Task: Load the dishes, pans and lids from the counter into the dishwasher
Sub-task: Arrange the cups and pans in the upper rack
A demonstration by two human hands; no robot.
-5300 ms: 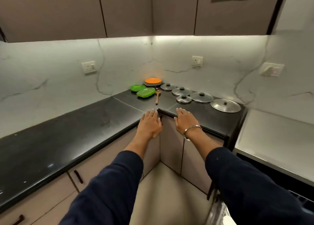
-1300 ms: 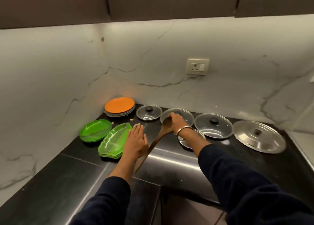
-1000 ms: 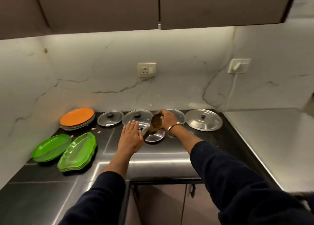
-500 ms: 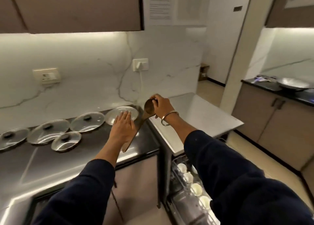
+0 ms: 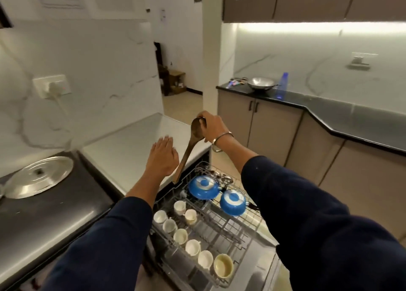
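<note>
Over the dishwasher rack (image 5: 222, 229), rt hand (image 5: 212, 127) fingers grip wooden spoon (image 5: 190, 145) by its bowl, handle down; lt hand (image 5: 162, 159) flat, empty

Spoon (image 5: 190, 145) – matt brown wood; lid (image 5: 37, 176) – shiny metal; rack (image 5: 222, 229) – wire.

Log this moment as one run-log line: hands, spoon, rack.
right hand: grips wooden spoon by bowl, handle down | left hand: open, holds nothing | rack: out, holds cups, blue bowls
</note>
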